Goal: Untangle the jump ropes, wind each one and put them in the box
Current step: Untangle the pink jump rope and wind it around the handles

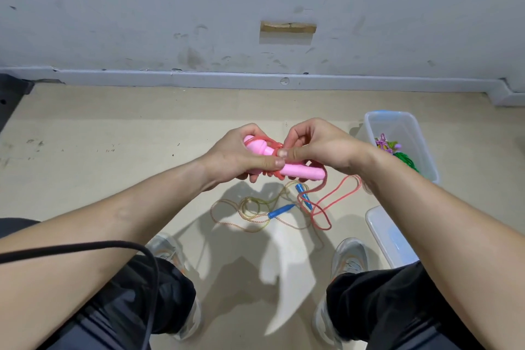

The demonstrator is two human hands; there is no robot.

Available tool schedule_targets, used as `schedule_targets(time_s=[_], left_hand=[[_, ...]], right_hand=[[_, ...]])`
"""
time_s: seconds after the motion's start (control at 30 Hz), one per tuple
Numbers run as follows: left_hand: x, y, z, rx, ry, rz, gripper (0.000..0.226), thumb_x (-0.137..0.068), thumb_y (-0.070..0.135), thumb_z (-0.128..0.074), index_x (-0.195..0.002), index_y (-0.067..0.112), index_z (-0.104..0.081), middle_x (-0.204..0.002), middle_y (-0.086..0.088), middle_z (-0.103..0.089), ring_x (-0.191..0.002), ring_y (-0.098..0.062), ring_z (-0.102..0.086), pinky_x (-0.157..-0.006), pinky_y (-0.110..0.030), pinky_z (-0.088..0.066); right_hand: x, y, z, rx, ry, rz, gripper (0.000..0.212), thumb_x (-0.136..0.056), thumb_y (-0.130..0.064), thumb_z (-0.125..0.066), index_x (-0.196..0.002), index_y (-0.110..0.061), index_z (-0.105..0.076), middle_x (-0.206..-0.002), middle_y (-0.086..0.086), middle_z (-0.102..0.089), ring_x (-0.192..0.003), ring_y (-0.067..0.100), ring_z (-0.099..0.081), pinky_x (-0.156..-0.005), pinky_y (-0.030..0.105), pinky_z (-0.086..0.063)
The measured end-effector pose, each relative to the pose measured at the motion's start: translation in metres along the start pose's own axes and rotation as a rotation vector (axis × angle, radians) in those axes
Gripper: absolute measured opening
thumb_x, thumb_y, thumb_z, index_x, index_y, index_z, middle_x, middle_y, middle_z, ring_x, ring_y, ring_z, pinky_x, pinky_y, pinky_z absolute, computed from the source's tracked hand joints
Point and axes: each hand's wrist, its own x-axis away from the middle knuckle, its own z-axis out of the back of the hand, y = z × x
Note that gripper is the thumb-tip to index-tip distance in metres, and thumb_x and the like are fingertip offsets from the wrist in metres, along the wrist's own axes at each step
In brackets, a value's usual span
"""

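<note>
My left hand (241, 158) grips two pink jump-rope handles (301, 171) held together, with red cord wound around them. My right hand (318, 148) pinches the red cord right at the handles. The loose end of the red cord (329, 202) trails down to the floor on the right. A second rope with blue handles (279, 211) and a pale multicoloured cord (247, 212) lies loose on the floor below my hands. A clear plastic box (426, 145) stands to the right and holds a wound green rope (407, 160) and a purple one (383, 143).
The clear lid (380, 230) lies on the floor near my right knee. My shoes (349, 258) and knees frame the ropes. A black cable (85, 248) crosses my left forearm. The wall and its skirting (199, 77) run along the far side.
</note>
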Motion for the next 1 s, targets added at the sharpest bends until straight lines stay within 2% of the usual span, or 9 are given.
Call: schedule_targets(time_s=[0.13, 0.2, 0.3, 0.5, 0.63, 0.7, 0.8, 0.9, 1.0], left_hand=[[0.001, 0.004, 0.002, -0.065, -0.092, -0.028, 0.039, -0.073, 0.009, -0.086, -0.096, 0.014, -0.056, -0.075, -0.014, -0.071, -0.056, -0.026, -0.059, -0.047, -0.024, -0.035], [0.002, 0.007, 0.001, -0.028, -0.101, -0.031, 0.038, -0.073, 0.006, -0.085, -0.095, 0.016, -0.057, -0.077, -0.011, -0.071, -0.060, -0.026, -0.064, -0.049, -0.025, -0.043], [0.004, 0.014, 0.003, 0.172, -0.086, -0.002, 0.038, -0.069, 0.005, -0.084, -0.097, 0.016, -0.060, -0.085, -0.011, -0.070, -0.067, -0.030, -0.069, -0.057, -0.031, -0.058], [0.007, 0.015, 0.000, 0.466, -0.121, 0.045, 0.037, -0.068, 0.010, -0.076, -0.100, 0.018, -0.059, -0.085, -0.006, -0.067, -0.061, -0.020, -0.067, -0.053, -0.025, -0.056], [0.007, 0.019, 0.001, 0.672, -0.064, 0.007, 0.036, -0.076, 0.005, -0.073, -0.108, 0.014, -0.058, -0.087, -0.012, -0.069, -0.066, -0.024, -0.068, -0.053, -0.025, -0.055], [0.006, 0.018, 0.001, 0.742, 0.019, 0.013, 0.041, -0.079, 0.006, -0.072, -0.117, 0.010, -0.056, -0.094, -0.015, -0.068, -0.070, -0.024, -0.068, -0.054, -0.025, -0.055], [0.001, 0.015, 0.003, 0.799, 0.147, 0.021, 0.051, -0.086, 0.004, -0.069, -0.132, 0.000, -0.049, -0.108, -0.019, -0.067, -0.076, -0.023, -0.069, -0.057, -0.026, -0.056], [-0.002, 0.012, 0.004, 0.688, 0.319, -0.001, 0.037, -0.084, 0.003, -0.075, -0.115, 0.006, -0.054, -0.108, -0.013, -0.069, -0.068, -0.020, -0.070, -0.061, -0.028, -0.058], [-0.005, 0.006, 0.007, 0.405, 0.456, -0.095, 0.040, -0.078, 0.003, -0.082, -0.103, 0.009, -0.051, -0.098, -0.006, -0.067, -0.067, -0.022, -0.070, -0.065, -0.034, -0.061]], right_hand=[[0.000, -0.004, 0.008, 0.343, 0.060, 0.021, 0.040, -0.075, -0.033, -0.087, -0.063, -0.012, -0.054, -0.050, -0.007, -0.045, -0.048, 0.014, -0.042, -0.049, 0.026, -0.034], [0.000, -0.005, 0.009, 0.353, 0.078, 0.080, 0.049, -0.073, -0.036, -0.087, -0.058, -0.014, -0.046, -0.048, -0.008, -0.032, -0.049, 0.012, -0.028, -0.047, 0.027, -0.021], [-0.001, -0.002, 0.010, 0.100, 0.062, 0.160, 0.040, -0.078, -0.037, -0.074, -0.061, -0.011, -0.048, -0.052, -0.003, -0.034, -0.047, 0.008, -0.027, -0.045, 0.022, -0.021], [-0.003, 0.004, -0.002, -0.240, -0.013, 0.113, 0.044, -0.099, -0.040, -0.053, -0.061, -0.020, -0.063, -0.056, 0.002, -0.043, -0.046, 0.010, -0.036, -0.044, 0.021, -0.033], [-0.007, 0.009, -0.011, -0.542, 0.098, 0.031, 0.024, -0.103, -0.021, -0.044, -0.081, -0.018, -0.052, -0.058, -0.005, -0.028, -0.049, 0.006, -0.023, -0.051, 0.021, -0.025], [-0.010, 0.016, -0.030, -0.605, 0.149, -0.016, 0.026, -0.106, -0.023, -0.038, -0.081, -0.019, -0.046, -0.056, -0.007, -0.027, -0.050, 0.009, -0.022, -0.057, 0.027, -0.024], [-0.009, 0.029, -0.062, -0.473, 0.221, -0.070, 0.048, -0.108, -0.047, -0.033, -0.072, -0.018, -0.046, -0.056, -0.003, -0.028, -0.048, 0.015, -0.031, -0.057, 0.032, -0.029], [-0.001, 0.025, -0.073, -0.145, 0.301, -0.065, 0.046, -0.108, -0.043, -0.032, -0.080, -0.015, -0.055, -0.061, -0.004, -0.042, -0.052, 0.017, -0.044, -0.062, 0.034, -0.042], [0.005, 0.012, -0.068, 0.400, 0.287, -0.003, 0.033, -0.105, -0.041, -0.035, -0.094, -0.023, -0.060, -0.069, -0.011, -0.051, -0.071, 0.018, -0.053, -0.068, 0.036, -0.044]])
